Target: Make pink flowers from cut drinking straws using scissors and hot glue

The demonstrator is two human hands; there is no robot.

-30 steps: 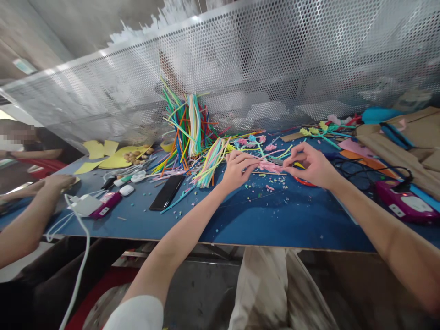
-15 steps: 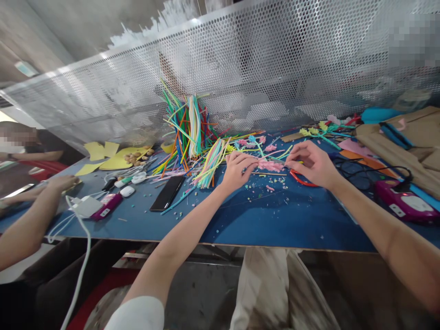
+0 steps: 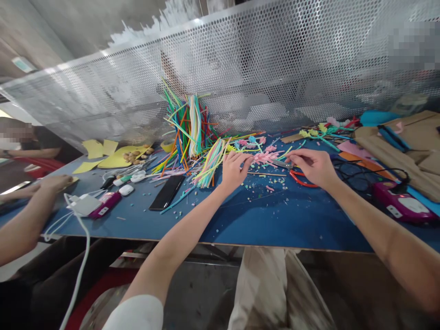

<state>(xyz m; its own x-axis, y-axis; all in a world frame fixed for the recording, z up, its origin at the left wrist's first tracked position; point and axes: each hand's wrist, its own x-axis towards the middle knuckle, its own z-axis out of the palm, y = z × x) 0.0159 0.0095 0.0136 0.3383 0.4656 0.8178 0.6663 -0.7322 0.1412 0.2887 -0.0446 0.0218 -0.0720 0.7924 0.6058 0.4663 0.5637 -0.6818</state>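
Observation:
My left hand [image 3: 236,170] is closed in a pinch at the left end of a pink fuzzy pipe-cleaner piece [image 3: 264,158]. That piece has short tufts along it and is held just above the blue table. Close to its right end is my right hand [image 3: 311,164], thumb and fingertips pressed together; whatever they grip is too small to make out. Red-handled scissors [image 3: 302,182] lie under the right hand, their metal blades pointing left toward the pink piece. Tiny pastel clippings [image 3: 271,184] are scattered below both hands, and a thin stick [image 3: 266,174] lies beside them.
Pipe cleaners [image 3: 194,130] stand bundled at the back, with a pastel bundle [image 3: 213,162] in front. A black phone [image 3: 167,192], purple power strips [image 3: 402,201] and brown cardboard [image 3: 417,137] occupy the table [image 3: 261,224]. A perforated metal panel [image 3: 240,68] rises behind. Another person's arm [image 3: 34,208] rests at left.
My right hand has moved slightly right, away from the pink piece, uncovering more of the scissor blades. My left hand has shifted a little left, still pinching the pink pipe-cleaner piece.

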